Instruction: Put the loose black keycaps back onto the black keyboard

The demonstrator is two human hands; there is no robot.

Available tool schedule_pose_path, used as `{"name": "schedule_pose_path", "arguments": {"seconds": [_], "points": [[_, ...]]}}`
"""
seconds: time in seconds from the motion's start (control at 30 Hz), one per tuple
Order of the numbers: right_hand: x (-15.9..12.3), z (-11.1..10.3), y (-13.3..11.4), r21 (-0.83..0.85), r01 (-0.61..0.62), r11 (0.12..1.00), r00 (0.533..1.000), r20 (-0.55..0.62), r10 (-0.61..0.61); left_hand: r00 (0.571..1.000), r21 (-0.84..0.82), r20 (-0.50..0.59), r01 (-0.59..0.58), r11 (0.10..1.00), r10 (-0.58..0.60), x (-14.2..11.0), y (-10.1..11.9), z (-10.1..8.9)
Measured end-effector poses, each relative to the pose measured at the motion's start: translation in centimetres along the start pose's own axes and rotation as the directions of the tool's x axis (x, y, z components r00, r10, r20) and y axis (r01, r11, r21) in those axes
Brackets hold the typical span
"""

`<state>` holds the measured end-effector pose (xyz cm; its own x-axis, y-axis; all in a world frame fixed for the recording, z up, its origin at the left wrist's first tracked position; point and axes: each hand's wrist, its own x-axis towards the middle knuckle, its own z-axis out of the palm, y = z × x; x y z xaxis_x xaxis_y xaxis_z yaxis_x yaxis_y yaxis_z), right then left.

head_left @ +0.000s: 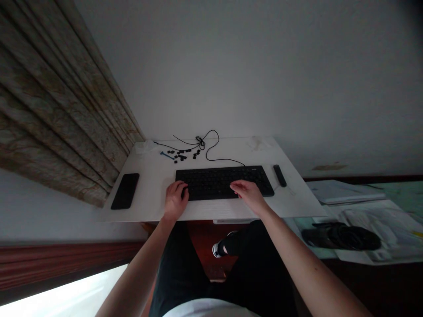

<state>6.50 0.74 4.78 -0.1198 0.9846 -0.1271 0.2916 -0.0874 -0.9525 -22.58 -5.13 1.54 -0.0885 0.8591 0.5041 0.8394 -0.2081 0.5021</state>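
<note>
Black computer keyboard [220,182] on white table [148,176], both hands resting on it.
Keyboard lay flat near the table's front edge. Left hand [176,200]: grip curled over the front left corner, fingertips at the keys; whether it pinched anything could not be told. Right hand [249,195]: grip spread, fingers [236,187] lying across the front right keys, nothing pinched. Behind the keyboard: loose black keycaps [183,154] in a scattered cluster, blue-handled tool [167,155] just beside them, black cable [211,147] looping from the keyboard's back edge. Image right: slim black remote control [280,175] near the keyboard. Image left: black smartphone [125,190] lying flat, patterned curtain [49,101] beyond the table.
</note>
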Motion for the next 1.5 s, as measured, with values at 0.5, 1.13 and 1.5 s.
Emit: {"name": "schedule_pose_path", "arguments": {"seconds": [0.5,1.13,1.5], "points": [[5.5,8.1,-4.7,-0.484,0.374,0.791,0.891,0.425,-0.161,0.985,-0.182,0.008,0.173,0.968,-0.175,0.3,-1.6,1.0],[8.1,9.2,-5.0,-0.692,0.157,0.704,0.930,0.344,0.130,0.988,-0.199,0.013,0.155,0.968,-0.155,0.1,-1.4,1.1],[9.6,9.8,-5.9,-0.844,0.127,0.521,0.910,0.308,0.278,0.991,-0.153,0.027,0.134,0.979,-0.131,0.1,-1.3,1.2]]}}
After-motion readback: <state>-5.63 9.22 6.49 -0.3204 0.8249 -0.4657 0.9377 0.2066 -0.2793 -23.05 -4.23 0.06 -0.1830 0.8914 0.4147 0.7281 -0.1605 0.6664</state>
